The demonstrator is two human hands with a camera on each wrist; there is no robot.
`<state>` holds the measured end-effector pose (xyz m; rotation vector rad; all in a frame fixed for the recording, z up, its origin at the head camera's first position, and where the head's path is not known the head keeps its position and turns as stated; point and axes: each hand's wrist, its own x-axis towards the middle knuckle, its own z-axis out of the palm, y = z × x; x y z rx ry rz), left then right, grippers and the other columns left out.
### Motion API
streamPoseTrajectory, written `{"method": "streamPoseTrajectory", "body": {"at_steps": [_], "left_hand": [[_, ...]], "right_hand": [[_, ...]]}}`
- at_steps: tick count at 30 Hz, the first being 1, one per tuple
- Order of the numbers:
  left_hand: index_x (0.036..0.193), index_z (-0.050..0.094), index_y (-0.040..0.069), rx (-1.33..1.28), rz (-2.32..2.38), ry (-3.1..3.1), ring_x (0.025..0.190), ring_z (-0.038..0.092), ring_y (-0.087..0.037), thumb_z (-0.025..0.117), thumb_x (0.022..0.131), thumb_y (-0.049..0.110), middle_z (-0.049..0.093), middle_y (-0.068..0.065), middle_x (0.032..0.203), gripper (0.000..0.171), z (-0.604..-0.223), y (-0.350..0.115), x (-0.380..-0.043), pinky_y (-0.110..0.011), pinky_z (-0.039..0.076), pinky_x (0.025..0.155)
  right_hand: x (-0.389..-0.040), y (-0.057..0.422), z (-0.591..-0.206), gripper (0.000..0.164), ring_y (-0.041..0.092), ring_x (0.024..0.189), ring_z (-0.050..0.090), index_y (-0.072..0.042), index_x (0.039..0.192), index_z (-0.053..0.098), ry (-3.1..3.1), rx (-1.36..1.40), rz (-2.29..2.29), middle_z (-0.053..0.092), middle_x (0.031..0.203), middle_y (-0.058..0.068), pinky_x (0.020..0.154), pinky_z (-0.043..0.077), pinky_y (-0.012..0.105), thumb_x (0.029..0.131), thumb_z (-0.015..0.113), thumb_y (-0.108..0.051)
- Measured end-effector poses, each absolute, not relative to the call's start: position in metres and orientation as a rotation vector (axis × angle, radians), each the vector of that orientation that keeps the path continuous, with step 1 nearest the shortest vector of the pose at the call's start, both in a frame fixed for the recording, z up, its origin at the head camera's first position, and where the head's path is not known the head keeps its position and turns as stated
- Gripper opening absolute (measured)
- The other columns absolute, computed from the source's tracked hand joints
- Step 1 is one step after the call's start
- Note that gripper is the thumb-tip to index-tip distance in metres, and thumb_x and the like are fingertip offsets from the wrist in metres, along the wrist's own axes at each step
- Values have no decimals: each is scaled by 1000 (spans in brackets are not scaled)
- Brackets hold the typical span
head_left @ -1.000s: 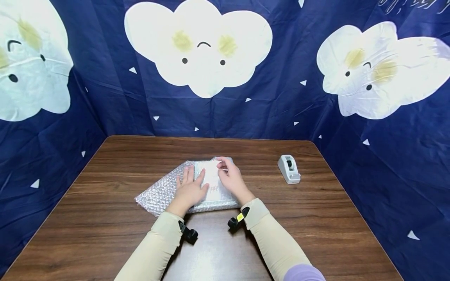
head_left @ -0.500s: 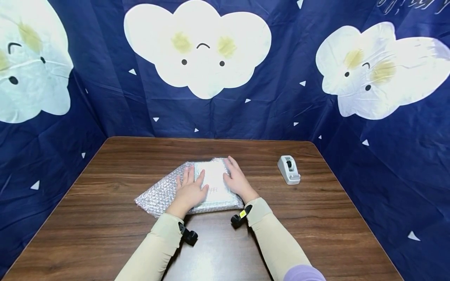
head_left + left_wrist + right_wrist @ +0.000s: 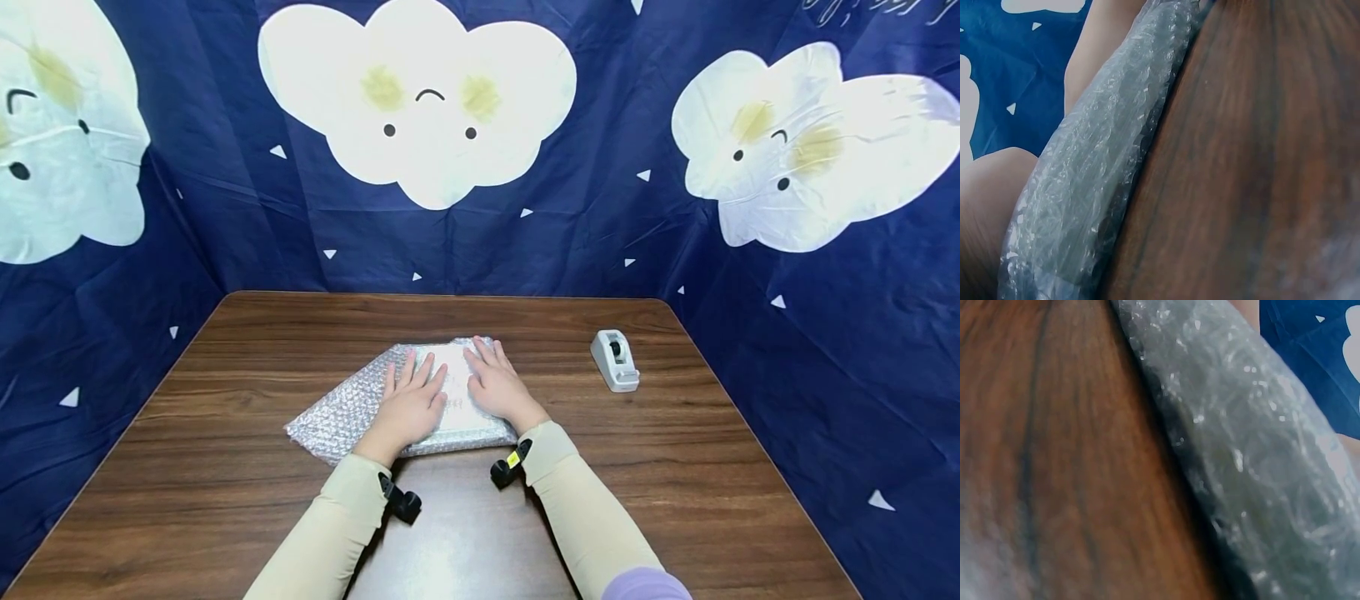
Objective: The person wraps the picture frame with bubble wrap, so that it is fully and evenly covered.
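Resting on a flat, white-faced packet (image 3: 459,423) w/ both bare hands: w/ L hand (image 3: 405,412) on packet's left part, straight-fingered & spread; w/ R hand (image 3: 501,386) on packet's upper right part, also w/ fingers apart. On packet's face, btwn hands: faint marks, too small to read. Around packet: clear bubble wrap (image 3: 341,412), w/ a pointed flap out to packet's left. Under packet: brown wood-grain table (image 3: 697,483). Nearer than packet: black wrist cams (image 3: 406,506) at cuffs of cream sleeves (image 3: 330,525). Well right of packet, on table: white tape dispenser (image 3: 618,371). Behind packet, past table: navy cloth (image 3: 600,233) w/ white clouds (image 3: 427,50) & small triangles.
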<state>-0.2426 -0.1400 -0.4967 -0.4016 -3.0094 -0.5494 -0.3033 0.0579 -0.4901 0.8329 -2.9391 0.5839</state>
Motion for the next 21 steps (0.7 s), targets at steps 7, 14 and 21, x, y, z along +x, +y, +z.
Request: {"method": "streamPoseTrajectory", "body": {"at_steps": [7,14,21], "left_hand": [[160,33,16,-397,-531,-3041,156,-1,-35,37,106,46,17,-9,168,61,-495,-140,-244,-62,-5,120],[160,32,18,-388,-537,-3056,156,-4,-33,37,104,54,16,-7,169,67,-501,-140,-248,-61,-9,120],[160,33,16,-395,-550,-3047,156,-1,-35,41,103,54,18,-9,168,68,-498,-140,-245,-63,-7,119]], "right_hand": [[-305,61,-495,63,37,155,2,-10,162,23,-2970,785,733,0,169,16,123,18,49,103,40,-27],[-304,61,-494,64,31,156,3,-16,162,23,-3002,714,753,-3,169,17,121,25,49,104,42,-31],[-304,61,-494,61,36,155,7,-21,161,31,-3014,723,645,0,170,16,122,20,53,102,41,-34]]}}
